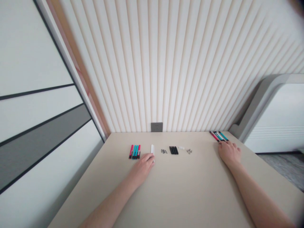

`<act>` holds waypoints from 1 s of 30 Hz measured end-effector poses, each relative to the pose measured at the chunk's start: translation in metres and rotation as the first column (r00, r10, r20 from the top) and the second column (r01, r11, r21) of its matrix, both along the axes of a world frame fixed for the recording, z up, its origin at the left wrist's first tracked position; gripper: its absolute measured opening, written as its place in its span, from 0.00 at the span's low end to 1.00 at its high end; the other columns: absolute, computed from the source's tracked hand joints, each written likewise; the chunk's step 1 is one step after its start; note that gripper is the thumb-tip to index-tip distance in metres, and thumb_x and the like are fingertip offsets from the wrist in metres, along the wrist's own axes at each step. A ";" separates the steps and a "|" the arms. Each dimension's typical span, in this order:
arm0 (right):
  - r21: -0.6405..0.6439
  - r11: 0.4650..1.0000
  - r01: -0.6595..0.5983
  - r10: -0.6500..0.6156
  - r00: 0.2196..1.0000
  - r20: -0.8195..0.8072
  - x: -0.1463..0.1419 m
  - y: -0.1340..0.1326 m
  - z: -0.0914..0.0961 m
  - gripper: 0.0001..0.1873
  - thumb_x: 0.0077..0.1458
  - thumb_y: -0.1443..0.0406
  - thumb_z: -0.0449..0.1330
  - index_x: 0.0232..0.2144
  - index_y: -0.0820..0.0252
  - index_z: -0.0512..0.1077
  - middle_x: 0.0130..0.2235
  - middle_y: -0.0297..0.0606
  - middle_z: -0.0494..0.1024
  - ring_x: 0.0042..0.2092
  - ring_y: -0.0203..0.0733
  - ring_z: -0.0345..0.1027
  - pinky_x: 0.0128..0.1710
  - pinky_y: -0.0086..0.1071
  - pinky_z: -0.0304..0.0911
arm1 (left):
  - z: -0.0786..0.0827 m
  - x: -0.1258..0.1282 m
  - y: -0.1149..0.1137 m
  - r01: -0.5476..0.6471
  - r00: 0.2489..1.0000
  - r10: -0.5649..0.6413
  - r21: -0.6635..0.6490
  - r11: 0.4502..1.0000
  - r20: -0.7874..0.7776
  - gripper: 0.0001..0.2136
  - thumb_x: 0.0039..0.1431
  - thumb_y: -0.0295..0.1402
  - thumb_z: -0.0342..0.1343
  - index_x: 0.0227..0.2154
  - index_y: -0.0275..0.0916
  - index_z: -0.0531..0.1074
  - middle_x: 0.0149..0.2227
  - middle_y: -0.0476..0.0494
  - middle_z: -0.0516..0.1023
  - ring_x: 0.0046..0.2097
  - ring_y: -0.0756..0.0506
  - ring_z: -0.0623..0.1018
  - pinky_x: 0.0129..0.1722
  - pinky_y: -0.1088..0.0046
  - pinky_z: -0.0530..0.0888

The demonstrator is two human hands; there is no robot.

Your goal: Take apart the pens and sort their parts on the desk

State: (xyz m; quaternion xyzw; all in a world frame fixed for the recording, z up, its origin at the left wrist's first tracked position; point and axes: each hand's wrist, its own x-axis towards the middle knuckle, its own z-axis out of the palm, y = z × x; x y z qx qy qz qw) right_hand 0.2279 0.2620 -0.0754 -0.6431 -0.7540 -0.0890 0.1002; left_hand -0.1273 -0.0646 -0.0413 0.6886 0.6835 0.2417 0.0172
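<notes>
My left hand (144, 165) lies on the beige table (180, 190), its fingertips on the near end of a few white tubes (152, 148). Just left of it sits a row of red and teal pen barrels (135, 152). My right hand (229, 152) rests palm down at the far right, fingers stretched, touching the near ends of several red and teal pens (218, 136). Between the hands lie small grey springs (163, 151), black pen parts (174, 150), small white pieces (181, 148) and small metal tips (189, 151).
A grey wall socket (156, 127) sits at the back edge of the table, below a ribbed white wall. A panelled wall runs along the left side. A white and grey unit (273, 120) stands to the right.
</notes>
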 end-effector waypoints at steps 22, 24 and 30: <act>0.141 0.990 -0.002 0.043 0.956 -0.291 0.004 -0.005 0.000 0.25 0.62 0.60 0.44 0.46 0.62 0.77 0.44 0.52 0.76 0.42 0.53 0.69 0.41 0.42 0.61 | 0.002 0.002 -0.004 0.001 0.998 0.001 0.027 1.000 -0.058 0.15 0.64 0.25 0.48 0.53 0.37 0.68 0.53 0.39 0.71 0.56 0.44 0.71 0.59 0.62 0.70; 0.225 0.973 -0.050 0.138 0.909 -0.394 -0.004 -0.015 0.009 0.25 0.62 0.59 0.44 0.46 0.64 0.76 0.43 0.51 0.76 0.41 0.52 0.70 0.41 0.41 0.61 | 0.004 0.002 -0.005 0.004 0.996 0.001 0.060 0.998 -0.084 0.15 0.64 0.25 0.49 0.53 0.37 0.68 0.52 0.39 0.71 0.56 0.44 0.72 0.57 0.61 0.71; 0.349 0.829 -0.436 0.559 0.660 -0.502 -0.073 -0.097 0.036 0.20 0.64 0.58 0.47 0.43 0.59 0.76 0.40 0.46 0.76 0.42 0.48 0.69 0.44 0.41 0.61 | 0.021 0.004 -0.011 0.047 0.968 0.021 0.264 0.963 -0.249 0.17 0.64 0.26 0.49 0.56 0.39 0.66 0.55 0.36 0.69 0.58 0.39 0.69 0.58 0.52 0.68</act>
